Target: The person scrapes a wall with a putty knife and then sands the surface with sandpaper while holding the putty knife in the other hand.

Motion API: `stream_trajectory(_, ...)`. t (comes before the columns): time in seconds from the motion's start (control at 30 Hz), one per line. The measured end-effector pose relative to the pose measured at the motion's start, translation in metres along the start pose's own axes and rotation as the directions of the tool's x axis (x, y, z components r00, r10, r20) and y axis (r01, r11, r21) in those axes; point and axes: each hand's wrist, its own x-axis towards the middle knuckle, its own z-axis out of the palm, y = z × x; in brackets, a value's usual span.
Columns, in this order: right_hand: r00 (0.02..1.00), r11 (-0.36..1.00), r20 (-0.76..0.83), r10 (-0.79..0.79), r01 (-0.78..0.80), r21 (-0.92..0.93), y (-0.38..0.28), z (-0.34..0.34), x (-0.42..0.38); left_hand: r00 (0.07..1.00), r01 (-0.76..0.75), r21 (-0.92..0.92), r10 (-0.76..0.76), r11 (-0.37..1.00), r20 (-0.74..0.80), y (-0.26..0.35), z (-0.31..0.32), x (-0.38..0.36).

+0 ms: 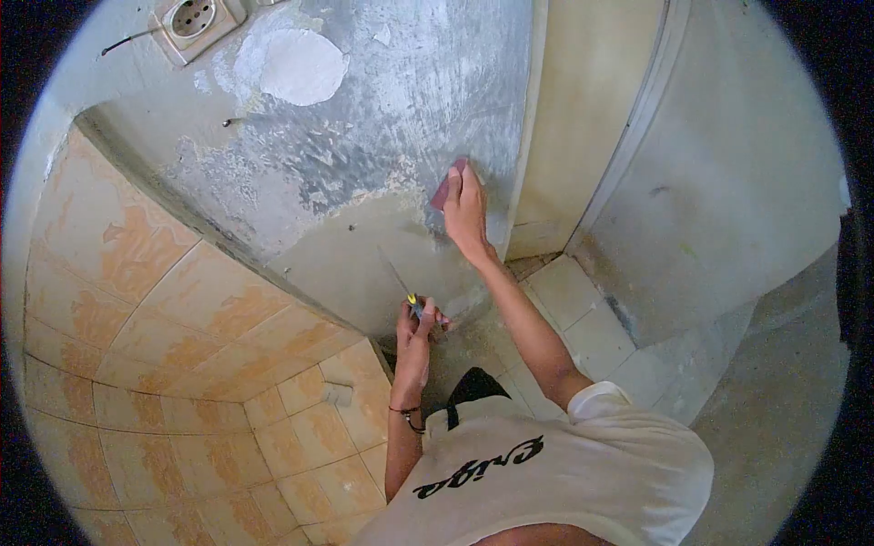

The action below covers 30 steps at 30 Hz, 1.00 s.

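My right hand (465, 217) presses a piece of reddish-brown sandpaper (446, 188) to the wall, fingers closed on it. Around it the wall (401, 100) is patchy, with grey-blue paint worn away and rough scraped spots. Lower down, my left hand (416, 329) is wrapped round a screwdriver (412, 299) with a yellow and dark handle. Its thin shaft points up and to the left, in front of the smoother grey-green part of the wall.
A power socket (193, 18) sits at the upper left, above a round white patch (305, 67). A screw (228, 122) sticks out of the wall. Orange-patterned tiles (164, 282) cover the lower left. At right are a door frame (628, 136) and pale floor tiles (592, 337).
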Motion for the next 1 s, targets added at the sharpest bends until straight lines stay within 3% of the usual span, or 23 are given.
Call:
stream_trajectory(0.03, 0.986, 0.99, -0.139, -0.093, 0.106, 0.092, -0.001, 0.006, 0.005, 1.0, 0.011, 0.001, -0.011, 1.0, -0.002, 0.002, 0.002, -0.001)
stream_trajectory(0.17, 0.988, 0.984, -0.143, -0.067, 0.089, 0.151, -0.039, 0.005, 0.023, 0.999, 0.044, -0.022, -0.044, 0.999, -0.008, 0.0, 0.002, -0.001)
stream_trajectory(0.23, 0.898, 0.903, -0.122, -0.422, 0.429, 0.037, -0.057, 0.01, 0.025, 0.999, 0.031, 0.001, -0.031, 1.0, -0.015, 0.005, 0.007, -0.004)
stream_trajectory(0.27, 0.899, 0.902, -0.12, -0.422, 0.429, 0.042, -0.062, 0.012, 0.027, 1.0, 0.025, 0.028, -0.024, 0.999, -0.019, 0.007, 0.007, -0.007)
stream_trajectory(0.33, 0.975, 0.966, -0.197, -0.102, 0.144, 0.213, -0.071, 0.018, 0.038, 1.0, 0.016, 0.043, -0.016, 0.999, -0.007, 0.01, 0.003, -0.009)
stream_trajectory(0.37, 0.976, 0.964, -0.188, -0.11, 0.151, 0.22, -0.078, 0.025, 0.034, 1.0, 0.01, 0.058, -0.01, 0.998, 0.007, 0.011, 0.0, -0.01)
stream_trajectory(0.43, 0.835, 0.832, -0.11, -0.539, 0.549, 0.086, -0.093, 0.037, 0.02, 1.0, 0.006, 0.055, -0.005, 0.998, -0.011, 0.008, -0.007, -0.014)
stream_trajectory(0.6, 0.853, 0.852, -0.082, -0.515, 0.52, 0.055, -0.125, 0.055, 0.011, 0.999, -0.03, -0.004, 0.03, 1.0, -0.044, -0.004, -0.03, -0.011)
stream_trajectory(0.67, 0.583, 0.587, 0.076, -0.809, 0.797, 0.144, -0.132, 0.076, -0.005, 0.998, -0.019, -0.05, 0.016, 0.999, -0.054, -0.003, -0.039, -0.014)
stream_trajectory(0.7, 0.49, 0.491, 0.037, -0.871, 0.865, 0.105, -0.144, 0.079, -0.01, 0.998, -0.028, -0.048, 0.025, 0.998, -0.057, -0.002, -0.042, -0.014)
stream_trajectory(0.73, 0.49, 0.49, 0.035, -0.871, 0.865, 0.109, -0.15, 0.079, -0.009, 0.998, -0.033, -0.028, 0.032, 0.999, -0.061, 0.0, -0.044, -0.016)
stream_trajectory(0.8, 0.649, 0.651, 0.046, -0.759, 0.757, 0.059, -0.157, 0.079, -0.008, 0.997, -0.041, -0.007, 0.041, 0.999, -0.067, 0.005, -0.052, -0.018)
stream_trajectory(0.83, 0.644, 0.645, 0.047, -0.764, 0.761, 0.064, -0.158, 0.086, -0.012, 0.996, -0.039, -0.025, 0.037, 0.999, -0.085, 0.006, -0.054, -0.019)
stream_trajectory(0.9, 0.382, 0.405, 0.145, -0.913, 0.893, 0.195, -0.159, 0.095, -0.023, 0.994, -0.035, -0.052, 0.03, 0.998, -0.109, 0.004, -0.056, -0.022)
stream_trajectory(0.93, 0.377, 0.4, 0.145, -0.915, 0.895, 0.198, -0.162, 0.096, -0.022, 0.993, -0.038, -0.064, 0.03, 0.997, -0.114, 0.002, -0.058, -0.021)
stream_trajectory(1.0, 0.464, 0.477, 0.125, -0.877, 0.87, 0.121, -0.169, 0.096, -0.02, 0.993, -0.042, -0.073, 0.034, 0.996, -0.116, -0.001, -0.064, -0.017)
